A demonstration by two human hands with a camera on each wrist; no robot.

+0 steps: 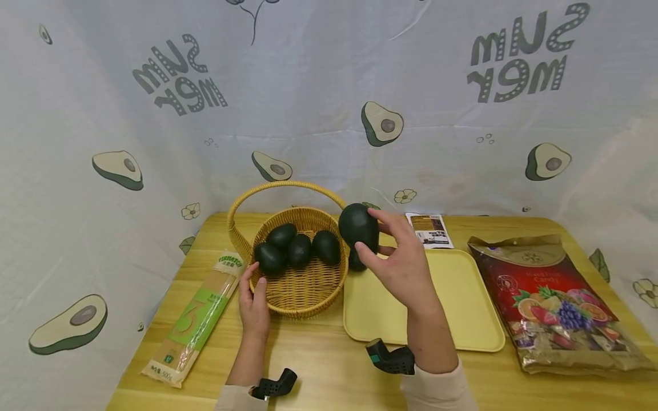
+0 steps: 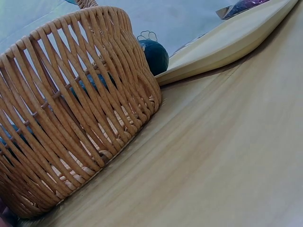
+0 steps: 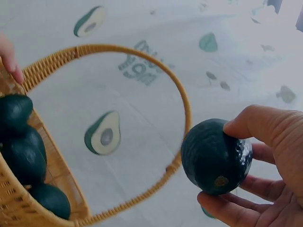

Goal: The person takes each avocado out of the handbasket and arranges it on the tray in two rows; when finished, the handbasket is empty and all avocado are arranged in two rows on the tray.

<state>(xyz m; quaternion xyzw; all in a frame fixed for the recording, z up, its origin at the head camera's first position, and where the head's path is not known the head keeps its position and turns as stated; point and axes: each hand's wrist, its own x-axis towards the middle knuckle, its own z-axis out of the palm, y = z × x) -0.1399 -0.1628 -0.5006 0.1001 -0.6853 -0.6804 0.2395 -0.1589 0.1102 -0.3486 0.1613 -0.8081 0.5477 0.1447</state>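
Observation:
My right hand holds a dark green avocado between thumb and fingers, raised above the tray's back left corner, beside the basket's right rim. In the right wrist view this avocado shows its stem end. A yellow wicker basket with a tall hoop handle contains several avocados, grouped toward its back and left. My left hand grips the basket's left front rim, thumb over the edge. Another avocado lies at the tray's back left corner, partly hidden behind the held one.
Right of the basket lies a pale yellow tray. A red and gold candy bag is at the far right, a noodle packet at the left. Behind the tray lies a small printed packet. A patterned curtain hangs behind the table.

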